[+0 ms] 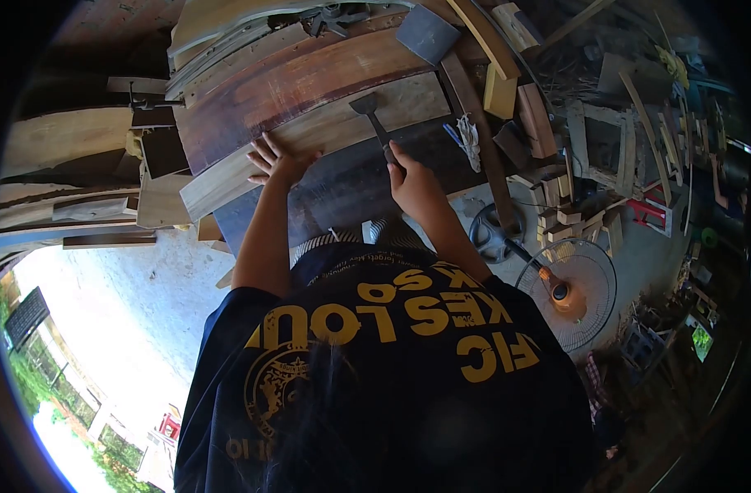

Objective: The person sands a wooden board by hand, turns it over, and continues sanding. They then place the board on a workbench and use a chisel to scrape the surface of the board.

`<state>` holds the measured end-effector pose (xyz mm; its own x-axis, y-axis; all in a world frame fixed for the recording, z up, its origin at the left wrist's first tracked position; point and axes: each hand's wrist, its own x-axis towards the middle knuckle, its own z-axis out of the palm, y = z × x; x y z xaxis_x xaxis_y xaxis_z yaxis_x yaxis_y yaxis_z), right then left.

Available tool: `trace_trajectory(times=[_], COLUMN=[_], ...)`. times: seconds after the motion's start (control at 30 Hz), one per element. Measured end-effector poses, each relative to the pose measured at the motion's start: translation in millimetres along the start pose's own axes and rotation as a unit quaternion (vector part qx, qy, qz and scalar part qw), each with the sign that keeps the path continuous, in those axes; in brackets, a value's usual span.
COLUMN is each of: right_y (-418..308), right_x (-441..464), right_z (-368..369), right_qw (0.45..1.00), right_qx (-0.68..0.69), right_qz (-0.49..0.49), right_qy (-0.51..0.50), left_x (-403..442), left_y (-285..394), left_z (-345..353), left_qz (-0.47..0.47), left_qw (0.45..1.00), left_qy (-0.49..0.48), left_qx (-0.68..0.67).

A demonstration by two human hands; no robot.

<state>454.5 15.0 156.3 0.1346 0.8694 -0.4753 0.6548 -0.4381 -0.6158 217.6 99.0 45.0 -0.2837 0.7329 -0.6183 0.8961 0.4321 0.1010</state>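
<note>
A long pale wooden board (227, 179) lies slantwise across a dark tabletop (334, 197). My left hand (281, 162) rests flat on the board's left half, fingers spread. In my right hand (414, 187) is a scraper (376, 123), gripped by its handle, with its wide dark blade over the board's right half. Whether the blade touches the wood I cannot tell. Beyond the board runs a reddish-brown wooden surface (309, 86).
A dark square plate (427, 34) lies at the far edge. Pliers-like blue-handled tool and a whitish bundle (469, 141) lie right of the board. A standing fan (566, 294) is on the floor at right, near stacked wood offcuts (556, 218). More planks (71, 140) stand at left.
</note>
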Motion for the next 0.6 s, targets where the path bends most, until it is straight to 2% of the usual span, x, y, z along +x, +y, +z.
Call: trace_trajectory(times=[0.17,0.3,0.4,0.6], right_y=[2.4,-0.6,-13.8,7.1], right_x=[-16.6,3.3,9.8,-18.3], right_z=[-6.0,8.1,6.1,-9.6], right_qw=[0.999,1.0,1.0,0.999], right_qx=[-0.008,-0.013,0.014,0.033], right_qz=[0.027,0.0,0.027,-0.009], right_qy=[-0.04,-0.007,-0.004,-0.003], left_x=[0.9,0.4,0.8,-1.0], left_y=[1.6,1.0,-0.1,1.7], left_z=[-2.4,-1.2,-1.9,-2.2], left_qz=[-0.013,-0.008,-0.005,-0.005], left_qw=[1.0,1.0,1.0,1.0], left_qy=[-0.016,-0.009,-0.009,-0.011], left_qx=[-0.009,-0.023,-0.016,-0.019])
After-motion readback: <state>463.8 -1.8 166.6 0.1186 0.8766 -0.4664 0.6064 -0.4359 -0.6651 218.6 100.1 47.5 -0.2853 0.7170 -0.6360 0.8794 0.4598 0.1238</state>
